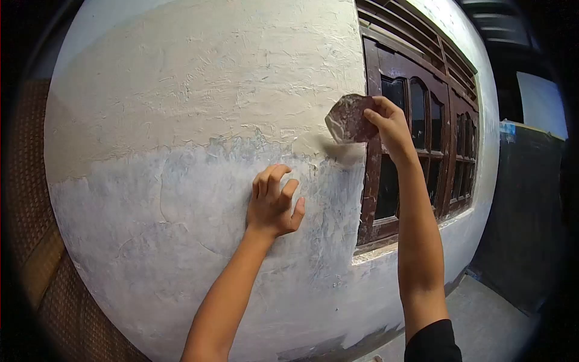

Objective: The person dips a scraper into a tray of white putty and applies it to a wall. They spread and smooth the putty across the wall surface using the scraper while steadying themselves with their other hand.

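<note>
My right hand [389, 123] pinches a worn, reddish-brown piece of sandpaper [353, 120] by its right edge, thumb on the near face. Pale dust marks the sheet, and its left side curls. It is raised in front of the wall [241, 78], close to the window frame, with a shadow below it. Lower and to the left, my left hand [274, 202] is up at the wall with bent, spread fingers and nothing visible in them. Rough cream coating covers the wall's upper part; below a ragged border, the surface is bluish white.
A brown wooden window [422, 120] with dark panes and slatted vents above is set in the wall at right. Woven panelling [66, 314] stands at the far left. A dark panel [525, 211] stands right of the window, above the grey floor [488, 317].
</note>
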### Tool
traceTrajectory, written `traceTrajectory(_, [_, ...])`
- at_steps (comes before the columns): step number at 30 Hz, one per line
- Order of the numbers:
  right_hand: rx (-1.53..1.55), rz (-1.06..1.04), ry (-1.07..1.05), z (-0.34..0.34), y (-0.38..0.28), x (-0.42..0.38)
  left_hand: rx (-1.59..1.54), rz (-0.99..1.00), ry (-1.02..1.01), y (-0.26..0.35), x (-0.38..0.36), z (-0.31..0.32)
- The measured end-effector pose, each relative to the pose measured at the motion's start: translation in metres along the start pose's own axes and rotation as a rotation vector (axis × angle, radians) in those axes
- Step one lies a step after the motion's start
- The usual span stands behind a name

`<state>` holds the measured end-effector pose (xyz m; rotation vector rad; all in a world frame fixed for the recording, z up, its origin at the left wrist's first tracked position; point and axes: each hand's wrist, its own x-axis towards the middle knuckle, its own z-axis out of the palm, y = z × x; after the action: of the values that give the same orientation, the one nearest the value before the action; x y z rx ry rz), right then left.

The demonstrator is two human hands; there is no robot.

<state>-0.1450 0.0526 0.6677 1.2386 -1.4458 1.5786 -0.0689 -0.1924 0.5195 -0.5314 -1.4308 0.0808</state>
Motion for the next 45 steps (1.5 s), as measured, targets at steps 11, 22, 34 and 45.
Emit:
traceTrajectory(11, [-0.416,-0.036,-0.186,0.022,0.013,-0.038,-0.006,-0.001,-0.006,0.000,0.000,0.000])
traceTrajectory(22, [0.047,0.084,0.013,0.031,0.023,-0.045,0.002,0.001,-0.007,0.000,0.001,-0.001])
traceTrajectory(34, [0.254,0.250,0.288,0.055,0.040,-0.093,-0.021,0.000,0.001,-0.001,0.000,0.000])
traceTrajectory(45, [0.266,0.242,0.414,0.069,0.036,-0.099,-0.030,-0.005,0.000,-0.003,0.000,0.000])
